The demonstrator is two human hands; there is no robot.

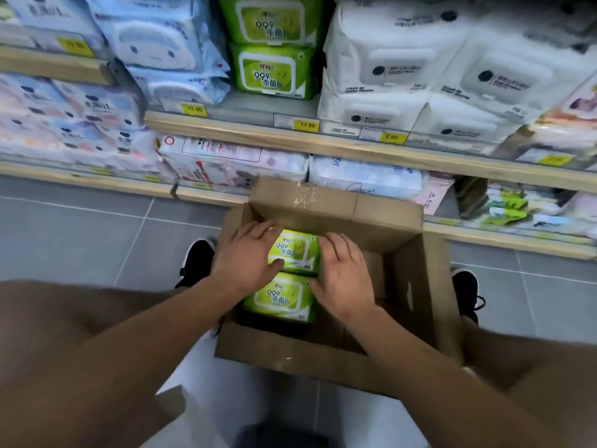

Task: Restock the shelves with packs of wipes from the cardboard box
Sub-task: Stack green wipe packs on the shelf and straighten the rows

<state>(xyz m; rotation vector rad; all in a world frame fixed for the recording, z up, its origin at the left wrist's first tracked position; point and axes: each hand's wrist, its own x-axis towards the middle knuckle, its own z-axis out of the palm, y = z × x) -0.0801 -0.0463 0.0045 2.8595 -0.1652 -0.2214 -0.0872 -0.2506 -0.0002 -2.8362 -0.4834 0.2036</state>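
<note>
Forearms: we see both bare, reaching from the bottom corners down into the box.
Cardboard box: open on the grey tiled floor, flaps up, right side bare cardboard.
Left hand: palm down on the left edge of the far green wipes pack; fingers loosely together over its top corner, thumb pressed against its near edge.
Right hand: palm down at the right edge of the same pack; fingers slightly spread, touching its side. We cannot tell whether the pack is lifted or only flanked.
Near green wipes pack: lies flat in the box, just beside the far one, between our wrists.
Shelf stock: two matching green packs stacked on the upper shelf, pale blue packs left of them, white packs right.
Price tags: yellow, on the shelf edge.
Black shoes: one on each side of the box.
</note>
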